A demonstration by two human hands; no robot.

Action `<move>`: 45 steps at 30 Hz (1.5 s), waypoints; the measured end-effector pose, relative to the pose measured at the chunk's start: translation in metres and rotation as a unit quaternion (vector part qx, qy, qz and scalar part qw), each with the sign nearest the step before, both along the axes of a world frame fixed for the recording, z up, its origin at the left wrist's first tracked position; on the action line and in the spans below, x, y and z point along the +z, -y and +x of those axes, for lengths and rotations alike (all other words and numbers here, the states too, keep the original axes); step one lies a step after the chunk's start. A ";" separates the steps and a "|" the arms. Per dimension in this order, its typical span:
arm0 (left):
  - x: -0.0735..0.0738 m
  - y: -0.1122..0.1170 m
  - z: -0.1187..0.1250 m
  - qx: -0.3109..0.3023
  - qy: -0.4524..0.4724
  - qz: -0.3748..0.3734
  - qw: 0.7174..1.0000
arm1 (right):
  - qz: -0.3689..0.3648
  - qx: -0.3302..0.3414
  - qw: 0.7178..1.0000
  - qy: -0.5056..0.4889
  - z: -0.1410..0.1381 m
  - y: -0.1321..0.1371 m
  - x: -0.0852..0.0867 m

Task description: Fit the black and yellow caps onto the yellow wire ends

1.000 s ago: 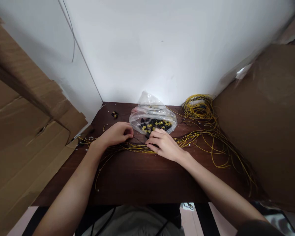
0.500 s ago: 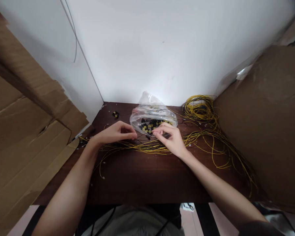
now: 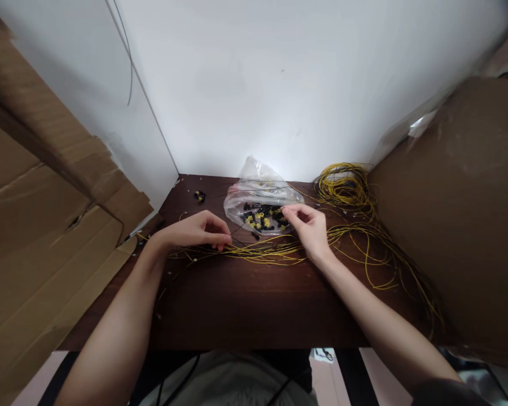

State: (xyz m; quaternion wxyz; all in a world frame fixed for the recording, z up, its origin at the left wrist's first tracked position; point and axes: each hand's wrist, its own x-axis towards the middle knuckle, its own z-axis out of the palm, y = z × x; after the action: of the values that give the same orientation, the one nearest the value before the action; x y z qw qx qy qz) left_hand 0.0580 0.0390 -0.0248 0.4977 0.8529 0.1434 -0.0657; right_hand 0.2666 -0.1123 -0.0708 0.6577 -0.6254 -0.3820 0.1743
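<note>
A dark wooden table carries a bundle of thin yellow wires lying across its middle. My left hand rests on the left part of that bundle, thumb and fingers pinched on a thin wire. My right hand is at the open mouth of a clear plastic bag with small black and yellow connectors inside; its fingertips are pinched together at the bag's right edge, and what they hold is too small to make out.
A coil of yellow wire lies at the back right, with loose strands trailing down the right side. One small black connector sits at the back left. Cardboard sheets stand at the left and right; a white wall is behind.
My right hand rose from the wire bundle and moved right and back to the bag's opening. My left hand shifted slightly, staying pinched on the wires, which were drawn a little leftward.
</note>
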 end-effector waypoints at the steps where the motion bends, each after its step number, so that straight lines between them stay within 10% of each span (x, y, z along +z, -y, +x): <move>1: 0.001 0.001 -0.001 0.006 0.002 -0.004 1.000 | 0.000 -0.005 1.000 -0.005 0.001 0.000 0.000; 21: 0.007 0.000 -0.006 0.071 0.082 -0.048 0.993 | 0.055 -0.071 0.982 -0.165 0.020 0.001 0.008; 30: 0.008 0.004 -0.001 0.099 0.081 -0.063 0.990 | 0.066 -0.111 0.985 0.110 0.012 0.004 0.006; 37: 0.009 0.006 0.000 0.066 0.056 -0.052 0.995 | 0.032 -0.062 0.881 0.468 -0.015 0.020 0.022; 45: 0.010 0.007 0.000 0.064 0.068 -0.014 0.996 | 0.090 -0.009 0.907 0.410 -0.013 0.014 0.011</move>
State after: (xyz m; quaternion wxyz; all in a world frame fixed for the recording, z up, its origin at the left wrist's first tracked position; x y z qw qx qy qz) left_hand 0.0580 0.0318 -0.0145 0.5217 0.8372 0.1625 0.0227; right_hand 0.2536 -0.1258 -0.0596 0.4981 -0.5833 -0.6263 -0.1393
